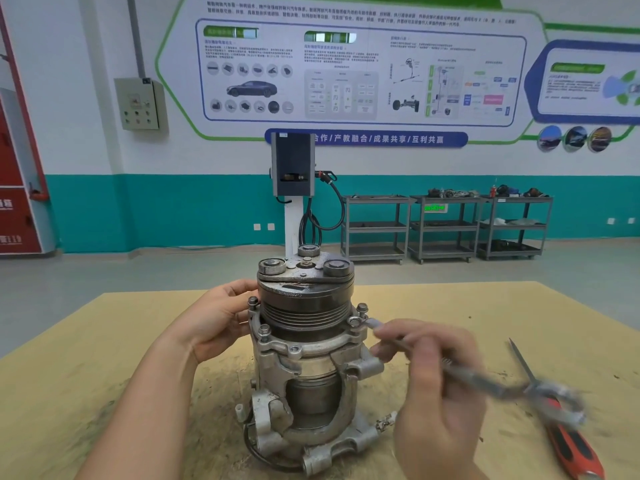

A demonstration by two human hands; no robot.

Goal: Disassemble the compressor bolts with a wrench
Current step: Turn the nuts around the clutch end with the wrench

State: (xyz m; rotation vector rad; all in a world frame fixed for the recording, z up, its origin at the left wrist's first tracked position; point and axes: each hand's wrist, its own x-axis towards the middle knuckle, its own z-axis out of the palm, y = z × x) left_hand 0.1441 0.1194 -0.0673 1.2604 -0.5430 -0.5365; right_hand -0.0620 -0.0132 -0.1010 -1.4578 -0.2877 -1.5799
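A grey metal compressor (304,368) stands upright on the wooden table (104,358), with a dark pulley on top. Several hex bolts stick up from its flange, one at the left (253,301), one at the front left (264,329) and one at the right (362,308). My left hand (216,320) rests against the compressor's left side with fingers curved round the flange. My right hand (433,382) grips a steel wrench (485,381), blurred by motion. The wrench's near end reaches the flange hole at the right (354,321).
A red-handled tool (568,441) with a thin dark shaft lies on the table at the right. Behind the table stand a charging post (293,174) and several grey shelf carts (443,226) against the teal and white wall.
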